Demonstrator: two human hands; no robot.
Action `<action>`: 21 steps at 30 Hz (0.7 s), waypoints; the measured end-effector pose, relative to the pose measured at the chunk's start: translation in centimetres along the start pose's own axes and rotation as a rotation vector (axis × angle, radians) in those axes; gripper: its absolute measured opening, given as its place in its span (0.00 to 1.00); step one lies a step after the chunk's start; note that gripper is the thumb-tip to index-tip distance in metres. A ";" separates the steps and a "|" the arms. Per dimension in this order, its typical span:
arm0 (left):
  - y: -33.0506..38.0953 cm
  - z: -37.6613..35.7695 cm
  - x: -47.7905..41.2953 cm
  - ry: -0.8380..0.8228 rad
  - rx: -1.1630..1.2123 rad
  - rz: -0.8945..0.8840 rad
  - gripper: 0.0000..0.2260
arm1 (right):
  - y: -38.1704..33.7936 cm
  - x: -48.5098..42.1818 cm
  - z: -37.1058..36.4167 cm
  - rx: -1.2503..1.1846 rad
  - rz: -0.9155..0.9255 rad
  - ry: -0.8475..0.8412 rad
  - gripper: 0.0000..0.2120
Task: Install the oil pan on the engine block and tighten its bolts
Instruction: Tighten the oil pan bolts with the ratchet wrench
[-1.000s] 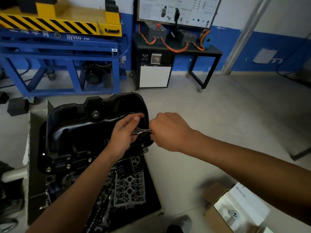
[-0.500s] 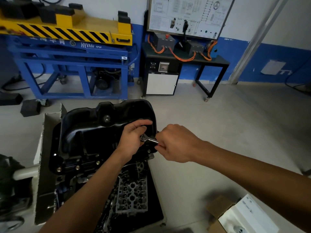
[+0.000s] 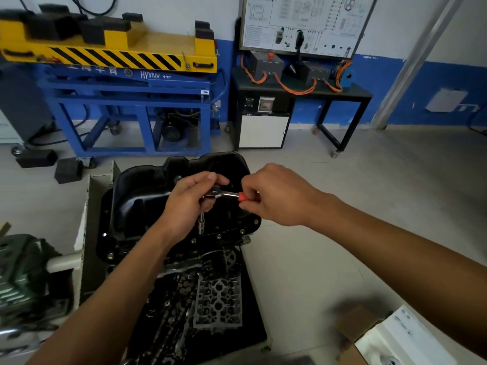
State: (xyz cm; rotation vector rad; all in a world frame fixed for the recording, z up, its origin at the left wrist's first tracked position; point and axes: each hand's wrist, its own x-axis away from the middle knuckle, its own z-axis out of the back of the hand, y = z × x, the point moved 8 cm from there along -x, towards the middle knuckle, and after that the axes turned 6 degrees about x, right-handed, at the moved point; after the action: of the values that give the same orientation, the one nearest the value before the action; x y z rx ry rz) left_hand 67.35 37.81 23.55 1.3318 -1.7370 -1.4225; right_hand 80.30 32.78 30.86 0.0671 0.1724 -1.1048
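The black oil pan [image 3: 147, 206] lies on the engine block [image 3: 210, 254] in the middle of the floor, with several bolts [image 3: 193, 241] along its near flange. My left hand [image 3: 189, 204] grips the head of a ratchet wrench [image 3: 226, 194], whose extension and socket [image 3: 201, 225] point down at the flange. My right hand [image 3: 276, 196] holds the wrench's red handle [image 3: 243, 197] just right of the pan.
A grey cylinder head [image 3: 217, 304] and loose engine parts lie on a black mat [image 3: 253, 325] in front of me. A blue and yellow lift stand [image 3: 126, 83] and a black bench [image 3: 303, 90] stand behind. Cardboard box [image 3: 390, 338] at lower right, green machine [image 3: 23, 272] at left.
Both hands lifted the wrench higher above the pan flange, so its extension and red handle now show. The camera view shifted a little.
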 end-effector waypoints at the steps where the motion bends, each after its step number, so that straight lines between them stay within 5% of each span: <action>1: -0.1 0.5 0.3 0.017 -0.003 -0.005 0.14 | -0.5 -0.1 -0.3 -0.018 0.002 0.004 0.13; 21: -1.8 3.6 3.1 0.225 -0.029 -0.074 0.16 | -3.3 -0.2 -3.1 -0.116 0.012 -0.043 0.13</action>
State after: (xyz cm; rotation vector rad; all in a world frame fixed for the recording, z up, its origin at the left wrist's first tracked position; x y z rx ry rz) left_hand 63.79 36.59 20.17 1.4914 -1.5306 -1.2768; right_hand 76.94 31.87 27.98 -0.0590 0.1967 -1.0818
